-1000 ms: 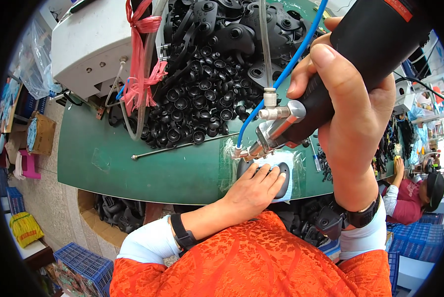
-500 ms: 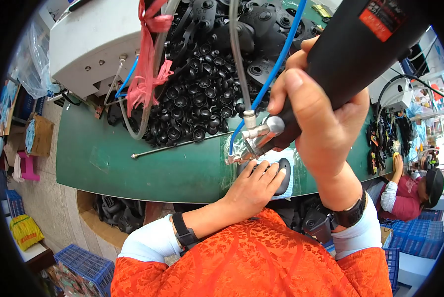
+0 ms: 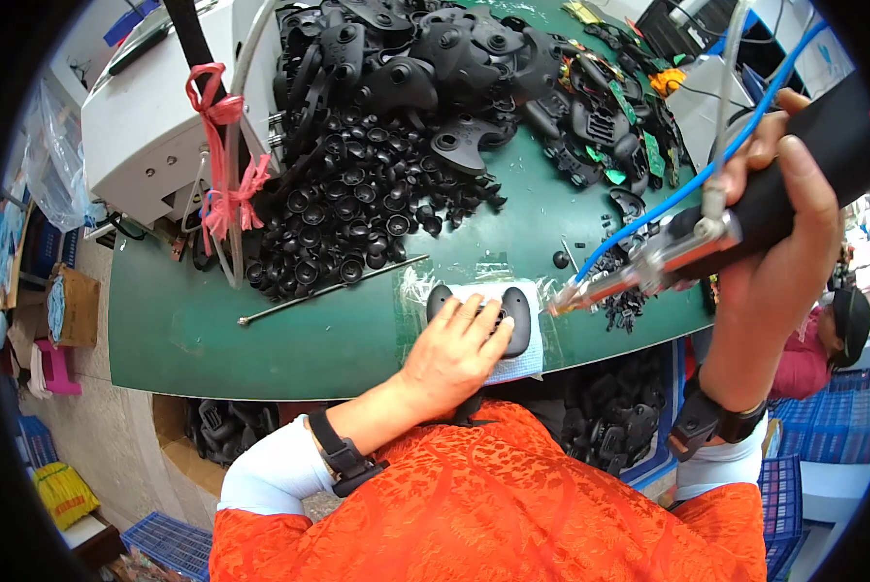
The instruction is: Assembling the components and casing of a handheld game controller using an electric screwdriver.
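Observation:
A black game controller shell (image 3: 519, 328) lies on a pale blue-white cloth (image 3: 526, 368) near the table's front edge. My left hand (image 3: 457, 351) rests over its middle, the fingers bent across it and holding it down; the part beneath them is hidden. Off to the right, my right hand (image 3: 789, 247) is wrapped round a thick black power screwdriver (image 3: 774, 199) with a metal nose. A blue tube (image 3: 673, 204) and a clear hose run to that nose. The screwdriver's tip points left and down, just right of the controller and apart from it.
Small black round caps (image 3: 343, 204) are heaped behind, with controller shells (image 3: 474, 48) beyond. A thin metal rod (image 3: 333, 288) lies left of the cloth. Circuit boards and parts (image 3: 614, 116) sit at back right. A white machine (image 3: 163, 107) stands left; a person (image 3: 808, 349) is far right.
My right hand has swung the screwdriver away to the right, off the controller. My left hand stays on the controller. The head view has shifted, showing more of the table's back right.

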Available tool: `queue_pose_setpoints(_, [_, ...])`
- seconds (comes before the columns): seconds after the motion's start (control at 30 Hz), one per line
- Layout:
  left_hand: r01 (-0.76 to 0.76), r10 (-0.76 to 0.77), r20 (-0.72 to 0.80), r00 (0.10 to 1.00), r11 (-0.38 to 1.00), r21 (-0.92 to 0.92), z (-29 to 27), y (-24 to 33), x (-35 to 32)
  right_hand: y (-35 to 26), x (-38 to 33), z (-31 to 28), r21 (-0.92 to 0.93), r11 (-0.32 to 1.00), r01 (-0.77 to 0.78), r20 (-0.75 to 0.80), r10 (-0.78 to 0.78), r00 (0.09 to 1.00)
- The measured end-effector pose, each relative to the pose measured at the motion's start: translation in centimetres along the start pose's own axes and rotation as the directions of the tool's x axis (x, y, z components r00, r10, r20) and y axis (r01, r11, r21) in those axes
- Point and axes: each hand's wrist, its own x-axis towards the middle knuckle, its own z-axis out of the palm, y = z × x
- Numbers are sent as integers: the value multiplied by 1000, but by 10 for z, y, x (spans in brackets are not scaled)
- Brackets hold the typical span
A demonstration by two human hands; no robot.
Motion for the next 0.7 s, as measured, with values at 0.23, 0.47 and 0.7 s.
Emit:
queue_pose_setpoints(0.23, [-118, 118, 2, 993, 993, 27, -2, -16, -4, 5, -27, 26, 8, 996, -88, -3, 88, 996])
queue_pose_setpoints(0.47, [-131, 132, 18, 991, 990, -59, -7, -20, 1, 21, -35, 38, 107, 986, 128, 53, -135, 990])
queue_pose_setpoints(0.7, [-126, 128, 37, 991, 990, -64, -11, -21, 1, 20, -33, 50, 64, 996, 65, -22, -64, 998])
